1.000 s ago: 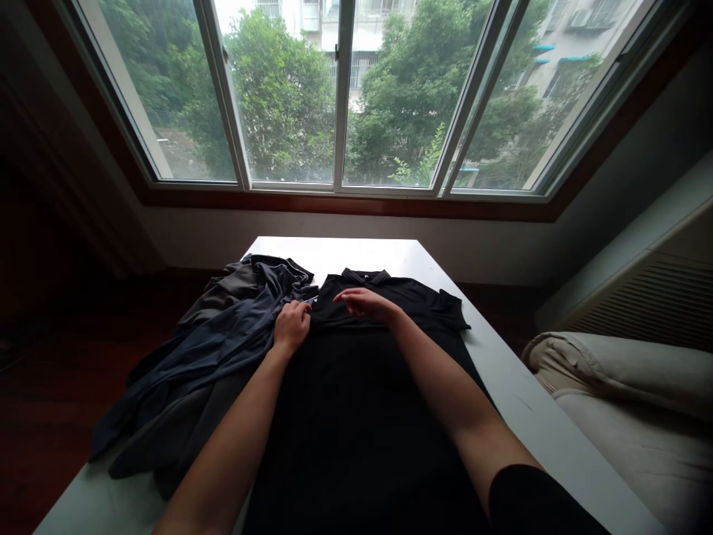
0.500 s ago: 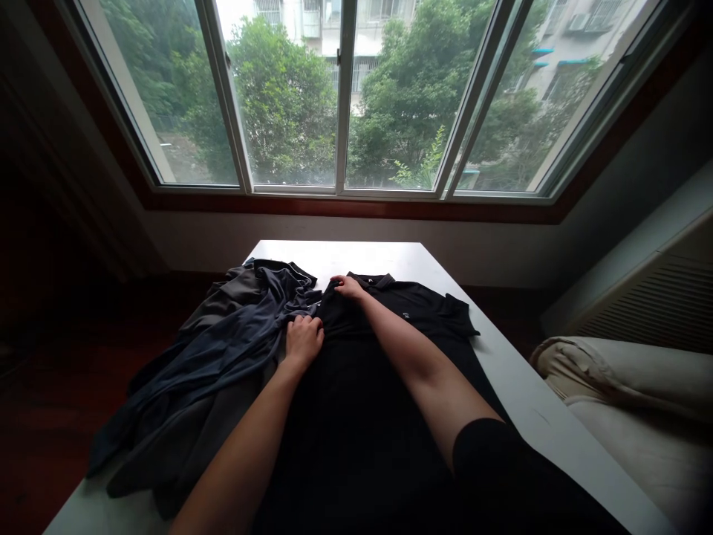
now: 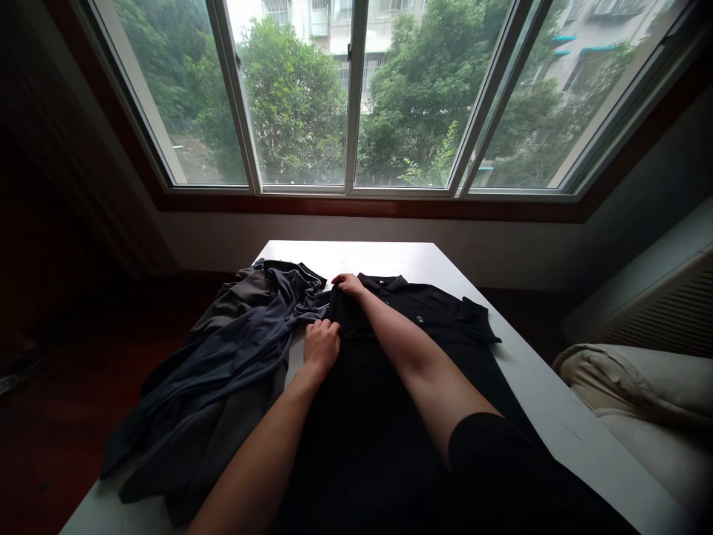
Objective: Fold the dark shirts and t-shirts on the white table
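A black polo shirt [image 3: 384, 371] lies spread on the white table [image 3: 356, 256], its collar toward the window and a small light logo on the chest. My left hand [image 3: 322, 344] is closed on the shirt's left edge, below the sleeve. Farther up, my right hand [image 3: 347, 285] reaches across and pinches the fabric near the left shoulder and sleeve. Part of the shirt is hidden under my right forearm. To the left of both hands is a heap of dark blue and grey clothes [image 3: 234, 349], rumpled and hanging toward the table's left edge.
Beyond the table stands a wide sliding window [image 3: 350, 111] above a low wall. On the right, a beige padded thing [image 3: 640, 379] sits beside the table, near a slatted white unit [image 3: 662, 297]. Dark reddish floor [image 3: 50, 431] shows on the left.
My left hand has shifted slightly right with the shirt's edge, and a strip of white table now shows between shirt and heap. The view has turned slightly left.
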A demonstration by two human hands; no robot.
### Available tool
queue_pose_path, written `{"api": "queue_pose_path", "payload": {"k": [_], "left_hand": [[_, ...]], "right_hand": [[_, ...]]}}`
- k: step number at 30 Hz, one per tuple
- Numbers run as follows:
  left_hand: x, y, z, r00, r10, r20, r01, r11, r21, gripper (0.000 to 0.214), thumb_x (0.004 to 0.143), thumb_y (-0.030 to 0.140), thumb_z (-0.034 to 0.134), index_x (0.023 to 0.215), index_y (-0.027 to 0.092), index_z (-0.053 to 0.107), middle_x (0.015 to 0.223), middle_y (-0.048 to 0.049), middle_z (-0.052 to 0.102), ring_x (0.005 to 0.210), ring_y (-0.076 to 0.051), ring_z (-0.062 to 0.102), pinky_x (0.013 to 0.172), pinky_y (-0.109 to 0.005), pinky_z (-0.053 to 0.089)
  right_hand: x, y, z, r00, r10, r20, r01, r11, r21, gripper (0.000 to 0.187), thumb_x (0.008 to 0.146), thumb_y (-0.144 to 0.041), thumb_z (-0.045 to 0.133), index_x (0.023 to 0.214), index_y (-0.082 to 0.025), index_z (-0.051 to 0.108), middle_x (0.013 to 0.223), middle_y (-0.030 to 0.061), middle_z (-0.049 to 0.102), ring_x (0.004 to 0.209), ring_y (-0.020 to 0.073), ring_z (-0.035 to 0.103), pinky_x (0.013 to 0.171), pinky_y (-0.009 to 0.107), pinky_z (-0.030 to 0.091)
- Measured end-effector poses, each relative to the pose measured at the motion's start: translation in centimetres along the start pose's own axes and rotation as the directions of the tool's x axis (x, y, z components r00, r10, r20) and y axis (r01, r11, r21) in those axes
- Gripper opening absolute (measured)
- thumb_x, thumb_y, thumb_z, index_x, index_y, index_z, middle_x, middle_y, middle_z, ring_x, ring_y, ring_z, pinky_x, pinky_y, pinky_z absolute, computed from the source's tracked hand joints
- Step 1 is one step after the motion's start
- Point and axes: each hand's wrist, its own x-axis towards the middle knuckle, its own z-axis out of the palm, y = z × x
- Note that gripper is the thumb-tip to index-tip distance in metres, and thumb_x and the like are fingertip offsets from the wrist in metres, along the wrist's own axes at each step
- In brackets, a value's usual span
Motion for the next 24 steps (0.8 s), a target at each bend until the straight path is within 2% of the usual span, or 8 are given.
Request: {"api": "queue_pose_path", "payload": {"k": [5, 9, 12, 15, 17, 19, 21, 24], "left_hand": [[0.1, 0.4, 0.5, 0.999, 0.037, 0.009, -0.037, 0.999, -0.001, 0.023, 0.101, 0.021, 0.05, 0.113, 0.024, 0.069, 0.108, -0.0083, 0.067, 0.108, -0.027, 0.057, 0.097, -0.041, 0.041], [0.0, 0.5, 0.8, 0.999, 0.036, 0.015, -0.036, 0.999, -0.013, 0.023, 0.1, 0.022, 0.052, 0.114, 0.023, 0.069, 0.108, -0.0096, 0.066, 0.107, -0.027, 0.058, 0.094, -0.04, 0.044], [-0.3, 0.3, 1.0, 0.999, -0.004, -0.037, 0.003, 1.0, -0.025, 0.024, 0.099, 0.027, 0.056, 0.12, 0.024, 0.068, 0.122, -0.0113, 0.063, 0.119, -0.029, 0.054, 0.102, -0.042, 0.042], [-0.5, 0.0, 1.1, 0.993, -0.083, -0.082, 0.077, 0.995, -0.068, 0.037, 0.099, 0.033, 0.058, 0.134, 0.023, 0.063, 0.142, -0.0132, 0.056, 0.132, -0.031, 0.048, 0.112, -0.044, 0.037], [-0.4, -0.1, 1.1, 0.985, -0.15, -0.085, 0.141, 0.984, -0.104, 0.04, 0.102, 0.037, 0.054, 0.137, 0.022, 0.062, 0.146, -0.0134, 0.055, 0.132, -0.031, 0.049, 0.112, -0.044, 0.038], [-0.1, -0.4, 1.0, 0.977, -0.198, -0.075, 0.188, 0.973, -0.132, 0.036, 0.105, 0.036, 0.047, 0.131, 0.022, 0.066, 0.141, -0.0119, 0.061, 0.127, -0.029, 0.053, 0.108, -0.042, 0.04], [0.2, -0.8, 0.8, 0.969, -0.236, -0.072, 0.223, 0.962, -0.156, 0.036, 0.106, 0.032, 0.042, 0.125, 0.022, 0.07, 0.134, -0.0104, 0.067, 0.122, -0.027, 0.058, 0.105, -0.04, 0.042], [0.6, -1.7, 0.5, 0.948, -0.306, -0.086, 0.285, 0.939, -0.192, 0.036, 0.105, 0.027, 0.042, 0.126, 0.023, 0.07, 0.126, -0.0101, 0.071, 0.115, -0.025, 0.063, 0.099, -0.036, 0.045]], "right_hand": [[-0.2, -0.2, 0.9, 0.998, 0.0, -0.057, -0.007, 0.993, -0.12, 0.033, 0.087, -0.012, 0.059, 0.109, -0.027, 0.079, 0.115, 0.0023, 0.077, 0.112, 0.0207, 0.068, 0.101, 0.028, 0.049], [-1.0, -0.6, 1.5, 0.992, 0.002, -0.129, -0.03, 0.976, -0.215, 0.036, 0.097, -0.022, 0.054, 0.128, -0.031, 0.071, 0.123, 0.0029, 0.074, 0.119, 0.0223, 0.065, 0.104, 0.032, 0.047], [-1.4, -0.8, 1.6, 0.989, -0.009, -0.147, -0.034, 0.958, -0.285, 0.038, 0.1, -0.024, 0.05, 0.134, -0.031, 0.066, 0.125, 0.0033, 0.072, 0.119, 0.022, 0.064, 0.104, 0.032, 0.046], [-2.1, -1.0, 1.5, 0.989, -0.037, -0.146, -0.01, 0.95, -0.312, 0.04, 0.099, -0.027, 0.054, 0.138, -0.029, 0.063, 0.133, 0.0061, 0.067, 0.118, 0.0234, 0.063, 0.102, 0.033, 0.047], [-2.9, -0.9, 1.3, 0.979, -0.09, -0.182, 0.016, 0.928, -0.372, 0.04, 0.1, -0.028, 0.054, 0.138, -0.027, 0.063, 0.137, 0.0094, 0.062, 0.12, 0.0253, 0.06, 0.1, 0.033, 0.048], [-4.1, -0.7, 1.3, 0.962, -0.183, -0.204, 0.07, 0.885, -0.461, 0.036, 0.101, -0.027, 0.052, 0.134, -0.024, 0.066, 0.135, 0.0123, 0.061, 0.122, 0.0271, 0.056, 0.1, 0.034, 0.047], [-5.5, -0.3, 1.2, 0.945, -0.275, -0.174, 0.143, 0.832, -0.536, 0.033, 0.101, -0.024, 0.051, 0.128, -0.022, 0.069, 0.132, 0.0133, 0.062, 0.124, 0.0279, 0.054, 0.103, 0.036, 0.045], [-7.6, 0.4, 1.0, 0.924, -0.37, -0.096, 0.249, 0.773, -0.583, 0.031, 0.101, -0.022, 0.051, 0.124, -0.021, 0.071, 0.131, 0.0124, 0.064, 0.123, 0.0275, 0.054, 0.104, 0.036, 0.044]]}}
